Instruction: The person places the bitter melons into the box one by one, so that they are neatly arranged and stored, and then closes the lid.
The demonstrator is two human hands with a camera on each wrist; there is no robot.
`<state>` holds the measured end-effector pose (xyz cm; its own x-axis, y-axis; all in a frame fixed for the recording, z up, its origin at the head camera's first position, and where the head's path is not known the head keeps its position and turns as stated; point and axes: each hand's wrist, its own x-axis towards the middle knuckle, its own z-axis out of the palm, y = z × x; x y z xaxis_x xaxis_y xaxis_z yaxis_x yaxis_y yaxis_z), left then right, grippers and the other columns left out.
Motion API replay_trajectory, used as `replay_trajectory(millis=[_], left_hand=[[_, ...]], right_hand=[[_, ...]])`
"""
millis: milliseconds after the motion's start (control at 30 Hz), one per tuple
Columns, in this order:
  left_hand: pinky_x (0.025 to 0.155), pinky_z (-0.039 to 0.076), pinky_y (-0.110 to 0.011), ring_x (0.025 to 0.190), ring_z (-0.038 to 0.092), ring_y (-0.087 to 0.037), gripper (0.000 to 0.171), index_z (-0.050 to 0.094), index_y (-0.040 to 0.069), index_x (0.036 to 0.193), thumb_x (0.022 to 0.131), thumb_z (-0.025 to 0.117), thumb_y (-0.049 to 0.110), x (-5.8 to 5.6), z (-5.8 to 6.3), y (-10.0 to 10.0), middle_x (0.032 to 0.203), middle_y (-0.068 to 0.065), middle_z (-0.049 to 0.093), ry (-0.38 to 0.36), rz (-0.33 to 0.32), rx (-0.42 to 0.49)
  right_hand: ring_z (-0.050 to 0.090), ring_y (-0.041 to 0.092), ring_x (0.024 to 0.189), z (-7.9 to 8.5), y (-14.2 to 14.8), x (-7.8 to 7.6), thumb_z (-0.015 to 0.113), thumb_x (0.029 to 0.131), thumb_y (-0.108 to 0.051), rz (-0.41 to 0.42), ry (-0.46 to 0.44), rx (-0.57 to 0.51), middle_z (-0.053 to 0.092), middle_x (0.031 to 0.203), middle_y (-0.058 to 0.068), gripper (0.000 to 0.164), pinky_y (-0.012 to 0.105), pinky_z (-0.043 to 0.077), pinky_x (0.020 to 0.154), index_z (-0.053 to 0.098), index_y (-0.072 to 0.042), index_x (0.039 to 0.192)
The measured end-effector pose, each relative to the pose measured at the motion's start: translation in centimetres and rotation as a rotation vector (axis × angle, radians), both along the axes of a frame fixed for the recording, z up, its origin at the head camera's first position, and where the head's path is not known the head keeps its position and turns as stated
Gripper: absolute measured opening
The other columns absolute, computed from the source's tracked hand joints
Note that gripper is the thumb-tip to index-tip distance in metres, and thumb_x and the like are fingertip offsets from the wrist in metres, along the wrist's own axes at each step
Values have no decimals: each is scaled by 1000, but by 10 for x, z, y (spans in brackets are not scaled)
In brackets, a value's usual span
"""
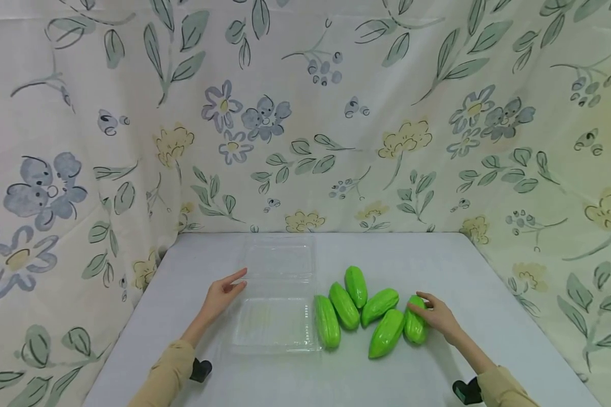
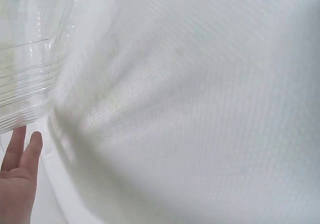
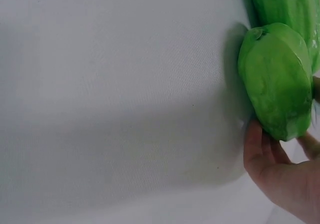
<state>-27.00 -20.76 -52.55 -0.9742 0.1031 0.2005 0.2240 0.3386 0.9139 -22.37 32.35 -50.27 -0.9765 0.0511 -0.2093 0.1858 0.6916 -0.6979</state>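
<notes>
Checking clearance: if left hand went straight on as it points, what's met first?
Likely the clear box: the left hand is at its left edge, possibly touching; depth is unclear.

Curtained-off tabletop workspace; home, lab or studio bldg. can't tell. Evid.: white table (image 1: pixel 387 384), approx. centred, w/ floral-print cloth (image 1: pixel 305 107) hung behind far edge & down past L and R edges, hiding rm. beyond. Cloth creased; bluish & yellow flwrs, grn leaves. Clear plastic container (image 1: pixel 272 325) L of table's middle; green veg. (image 1: pixel 344 307) betw. it & R edge. Blk. devices (image 1: pixel 201 370) at person's wrists, nr. front corners: recording-type setup more than ordinary kitchen.
</notes>
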Motion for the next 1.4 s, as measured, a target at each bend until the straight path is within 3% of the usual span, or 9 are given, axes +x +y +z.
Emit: replay_trajectory(millis=[100,267,800,1133,1400], left_hand=[[55,38,-18,87,64,-1,45,56,6,132,91,64,23,1,0,1,136,-13,55,-5,7,-3],[63,44,-14,93,66,0,42,58,7,130,91,64,23,2,-1,4,134,-12,57,-4,33,-18],[76,48,-10,103,67,-29,41,58,5,130,92,62,20,5,0,6,134,-12,57,13,52,-88],[76,49,-11,104,66,-31,41,57,1,129,92,62,18,2,0,8,133,-15,57,55,49,-103],[76,49,-11,104,66,-29,41,57,3,131,93,61,18,3,1,6,135,-14,56,54,37,-116]], right_hand=[[51,46,113,2,-1,1,58,93,-37,-5,-16,-9,38,133,42,69,35,53,74,34,6,141],[54,40,107,6,-2,2,57,94,-37,-11,-38,-29,33,135,44,69,30,51,66,32,5,142],[54,42,108,8,-4,2,57,94,-36,-10,-49,-39,30,136,47,69,29,52,64,31,6,142],[43,53,121,9,-4,2,56,95,-38,-22,-61,-52,28,137,46,70,34,55,72,30,6,143],[47,48,118,7,-3,3,58,93,-39,-32,-62,-73,28,138,45,71,29,52,67,31,5,143]])
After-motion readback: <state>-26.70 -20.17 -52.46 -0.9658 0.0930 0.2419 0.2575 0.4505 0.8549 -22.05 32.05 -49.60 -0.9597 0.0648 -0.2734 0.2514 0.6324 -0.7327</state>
